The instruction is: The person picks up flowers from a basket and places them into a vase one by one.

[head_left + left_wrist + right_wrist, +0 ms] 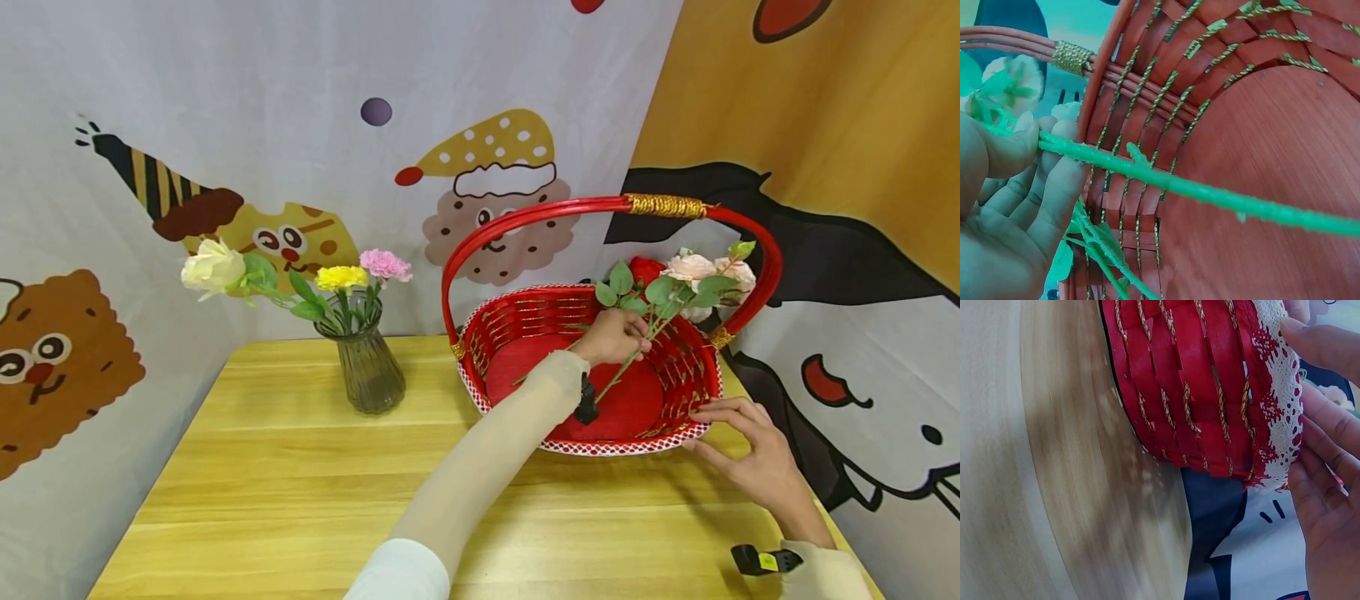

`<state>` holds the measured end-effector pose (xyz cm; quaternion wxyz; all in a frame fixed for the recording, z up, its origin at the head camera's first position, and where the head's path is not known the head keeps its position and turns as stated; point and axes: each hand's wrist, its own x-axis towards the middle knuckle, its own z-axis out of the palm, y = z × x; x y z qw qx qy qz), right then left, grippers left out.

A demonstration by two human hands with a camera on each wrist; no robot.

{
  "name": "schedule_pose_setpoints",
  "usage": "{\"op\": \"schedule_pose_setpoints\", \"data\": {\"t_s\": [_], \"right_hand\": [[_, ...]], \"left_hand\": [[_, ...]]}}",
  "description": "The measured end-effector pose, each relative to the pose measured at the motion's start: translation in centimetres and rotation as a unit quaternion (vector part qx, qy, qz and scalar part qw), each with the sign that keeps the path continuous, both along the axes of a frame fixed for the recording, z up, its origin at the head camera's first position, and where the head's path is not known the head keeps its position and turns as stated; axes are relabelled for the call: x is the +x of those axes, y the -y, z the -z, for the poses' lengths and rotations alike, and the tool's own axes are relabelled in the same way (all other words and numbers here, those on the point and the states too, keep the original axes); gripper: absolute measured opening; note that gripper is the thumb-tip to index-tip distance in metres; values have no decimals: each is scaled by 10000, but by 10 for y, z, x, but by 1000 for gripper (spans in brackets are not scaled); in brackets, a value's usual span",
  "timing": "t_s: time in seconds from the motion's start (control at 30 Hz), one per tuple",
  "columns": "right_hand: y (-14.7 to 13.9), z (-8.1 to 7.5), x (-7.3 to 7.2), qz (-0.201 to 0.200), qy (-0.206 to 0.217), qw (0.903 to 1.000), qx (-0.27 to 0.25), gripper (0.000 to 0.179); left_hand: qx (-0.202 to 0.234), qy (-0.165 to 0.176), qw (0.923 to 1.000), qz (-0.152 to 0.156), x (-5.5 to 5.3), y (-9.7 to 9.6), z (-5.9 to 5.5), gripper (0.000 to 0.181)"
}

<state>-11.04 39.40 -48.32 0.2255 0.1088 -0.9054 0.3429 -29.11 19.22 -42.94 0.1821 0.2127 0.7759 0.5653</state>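
My left hand (611, 336) is over the red woven basket (525, 297) and pinches a green flower stem (1166, 181) between thumb and finger. The stem slants down toward the basket's floor. Pale pink blooms (692, 267) with green leaves stand past this hand, near the basket's right side. Behind them shows a red flower (647, 269). Other thin green stems (1107, 250) lie against the woven wall in the left wrist view. My right hand (753, 454) grips the basket's lace-trimmed rim (1282, 394) at the front right, thumb outside and fingers over the edge.
Left of the basket, a grey ribbed glass vase (371, 371) holds a white rose (213, 268), a yellow flower (341, 277) and a pink carnation (386, 264). The basket's tall red handle (525, 218) arches above. A cartoon-printed curtain (300, 125) hangs behind the wooden table (315, 500).
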Motion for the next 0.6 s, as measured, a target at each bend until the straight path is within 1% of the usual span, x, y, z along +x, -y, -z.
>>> {"op": "schedule_pose_setpoints", "data": {"t_s": [0.17,0.4,0.6], "right_hand": [[0,0,0,46,40,10000,1,43],[1,0,2,145,155,9998,-21,41],[2,0,2,174,227,9996,-10,40]], "left_hand": [[143,-16,9999,23,0,3,-2,12],[-13,-31,10000,7,2,10,-5,7],[-56,-70,10000,-4,0,17,-9,9]]}}
